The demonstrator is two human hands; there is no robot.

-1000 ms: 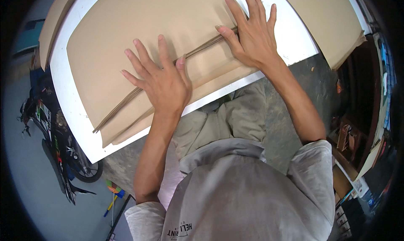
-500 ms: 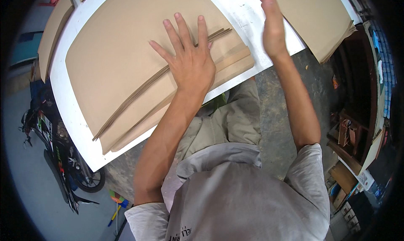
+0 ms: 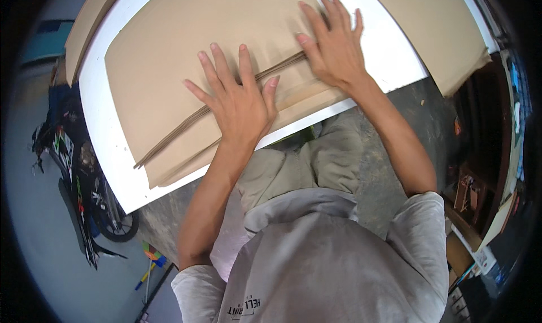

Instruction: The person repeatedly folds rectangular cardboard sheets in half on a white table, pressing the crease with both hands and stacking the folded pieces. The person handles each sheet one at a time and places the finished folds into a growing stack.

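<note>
Large brown paper sheets [image 3: 169, 57] lie in a stack on a white tabletop [image 3: 389, 46]. Along the side nearest me they are folded over, and the layered edges [image 3: 180, 126] of the folded flaps form a dark slanting line. My left hand [image 3: 241, 105] presses flat across this line near its middle, fingers spread and thumb apart. At the line's right end my right hand [image 3: 339, 55] rests with its fingers spread, partly over the paper and partly over the white surface. Neither hand grips anything. The right end of the folded edges is hidden under my right hand.
Another pile of brown sheets [image 3: 437, 29] lies at the right, its corner past the table edge. At the far left stands a curved brown sheet [image 3: 90, 26]. A small bicycle [image 3: 107, 204] is on the floor at left; a wooden shelf [image 3: 471, 182] is at right.
My right hand has come down and left from above the white surface onto the right end of the folded sheets, its fingers spreading. My left hand stays on the fold.
</note>
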